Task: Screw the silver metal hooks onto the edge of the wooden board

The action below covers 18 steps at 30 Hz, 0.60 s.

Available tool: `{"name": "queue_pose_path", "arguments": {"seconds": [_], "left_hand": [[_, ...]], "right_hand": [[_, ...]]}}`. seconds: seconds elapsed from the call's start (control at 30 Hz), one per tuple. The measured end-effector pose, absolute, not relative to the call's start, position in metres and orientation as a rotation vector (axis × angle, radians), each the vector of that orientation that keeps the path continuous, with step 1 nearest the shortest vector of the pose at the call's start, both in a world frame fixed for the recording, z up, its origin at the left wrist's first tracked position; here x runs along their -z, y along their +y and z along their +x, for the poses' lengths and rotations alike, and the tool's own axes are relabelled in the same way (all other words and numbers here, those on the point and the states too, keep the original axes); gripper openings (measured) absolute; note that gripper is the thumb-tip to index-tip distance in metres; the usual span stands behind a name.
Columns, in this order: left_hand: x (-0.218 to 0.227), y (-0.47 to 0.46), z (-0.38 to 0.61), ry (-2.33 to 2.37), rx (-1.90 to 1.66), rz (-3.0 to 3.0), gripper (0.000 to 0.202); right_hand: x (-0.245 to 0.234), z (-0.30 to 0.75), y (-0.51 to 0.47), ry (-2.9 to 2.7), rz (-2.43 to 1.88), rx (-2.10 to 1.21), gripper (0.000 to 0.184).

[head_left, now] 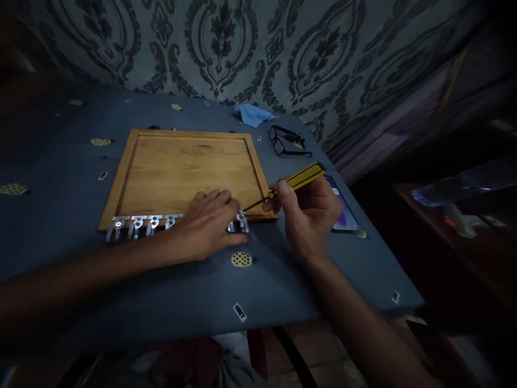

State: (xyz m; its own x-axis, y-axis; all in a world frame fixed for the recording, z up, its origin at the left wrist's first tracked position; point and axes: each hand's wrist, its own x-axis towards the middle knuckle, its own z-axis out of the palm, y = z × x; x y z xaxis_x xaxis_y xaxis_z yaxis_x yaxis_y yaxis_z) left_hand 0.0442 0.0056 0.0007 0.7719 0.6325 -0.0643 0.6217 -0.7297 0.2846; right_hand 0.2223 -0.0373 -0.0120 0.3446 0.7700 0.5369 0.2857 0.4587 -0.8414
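Observation:
A shallow wooden tray [194,170] with a raised rim lies on the table. Along its near edge runs a silvery metal hook rail [154,223] with several hook-like pieces. My left hand [208,223] is closed over the rail's right part and the tray's near edge, fingers bent over the wood and thumb in front; it hides the rail's middle. In my right hand [311,215] is a yellow-and-black screwdriver [299,180], its handle held between thumb and fingers. The thin shaft slants down left, and its tip is at the rail's rightmost hook piece [242,221].
Eyeglasses [283,143] and a blue cloth [253,115] lie behind the tray. A phone [341,207] sits beyond my right hand, close to the right edge of the table [161,302]. A patterned curtain [222,48] hangs at the back. Further right stands another dark surface [456,242].

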Motion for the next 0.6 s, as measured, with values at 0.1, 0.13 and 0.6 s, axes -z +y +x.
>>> {"name": "queue_pose_path", "arguments": {"seconds": [0.1,0.13,0.6], "left_hand": [[-0.0015,0.0058,0.0441,0.955,-0.053,2.675,0.041],[-0.0012,0.0060,0.0439,0.950,-0.065,2.678,0.041],[-0.0028,0.0069,0.0450,0.948,-0.050,2.685,0.044]], "right_hand": [[0.0132,0.2226,-0.0376,-1.257,-1.112,-0.411,0.027],[0.0137,0.2224,-0.0377,-1.257,-1.124,-0.409,0.028],[0.0186,0.2219,-0.0385,-1.337,-1.153,-0.395,0.022]]}}
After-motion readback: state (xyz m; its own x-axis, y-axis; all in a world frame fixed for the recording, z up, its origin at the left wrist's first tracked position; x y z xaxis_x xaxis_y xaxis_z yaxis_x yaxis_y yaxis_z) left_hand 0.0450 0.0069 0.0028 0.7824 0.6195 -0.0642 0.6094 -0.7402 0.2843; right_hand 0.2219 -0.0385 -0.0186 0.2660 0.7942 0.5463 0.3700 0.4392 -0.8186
